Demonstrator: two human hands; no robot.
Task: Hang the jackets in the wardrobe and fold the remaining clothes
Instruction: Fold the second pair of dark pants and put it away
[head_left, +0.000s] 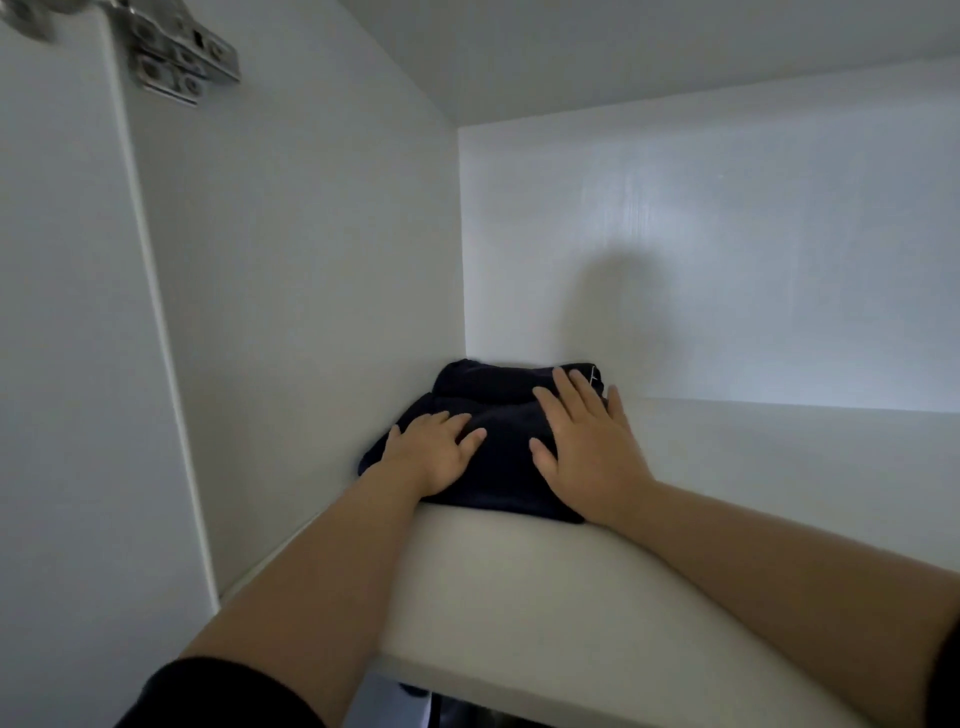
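Observation:
A folded dark navy garment (506, 452) lies on the white wardrobe shelf (571, 597), pushed into the back left corner. My left hand (434, 452) rests flat on its left part with the fingers spread. My right hand (584, 441) lies flat on its right part, fingers apart and pointing toward the back wall. Neither hand grips the cloth; both press on top of it. A small white label shows at the garment's far right edge.
The white side wall (311, 312) stands close on the left, with a metal door hinge (179, 57) at the top left. The back wall (727, 260) is right behind the garment. The shelf runs on to the right.

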